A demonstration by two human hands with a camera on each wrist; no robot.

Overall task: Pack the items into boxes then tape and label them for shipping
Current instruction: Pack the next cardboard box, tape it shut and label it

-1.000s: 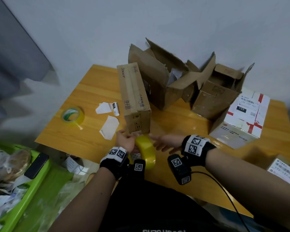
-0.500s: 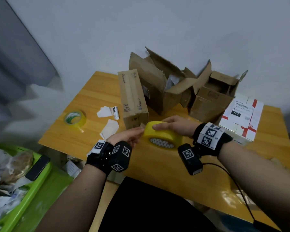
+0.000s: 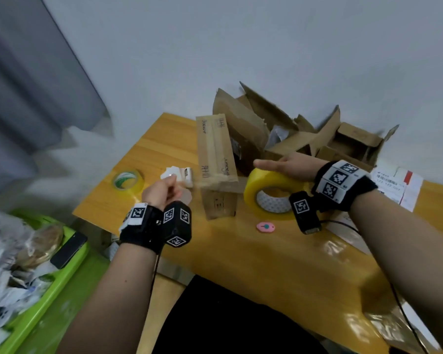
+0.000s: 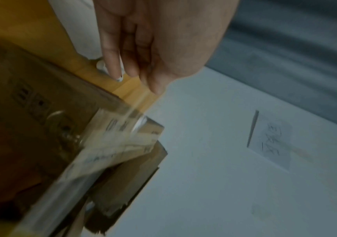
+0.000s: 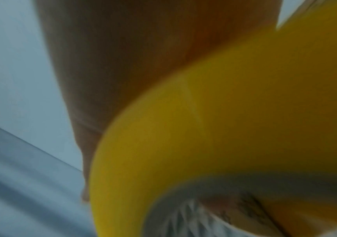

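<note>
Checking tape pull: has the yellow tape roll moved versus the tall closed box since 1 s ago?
Yes. The yellow tape roll, held by the right hand, moved from the tall closed box's near end to its right.

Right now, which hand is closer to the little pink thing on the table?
Right. The right hand holds the yellow tape roll just above the pink thing; the left hand is farther off, beyond the closed box.

The white shipping label on the white red-striped carton reads "122 122 C07", roughly. Handwriting on the long brown cardboard box is illegible.
</note>
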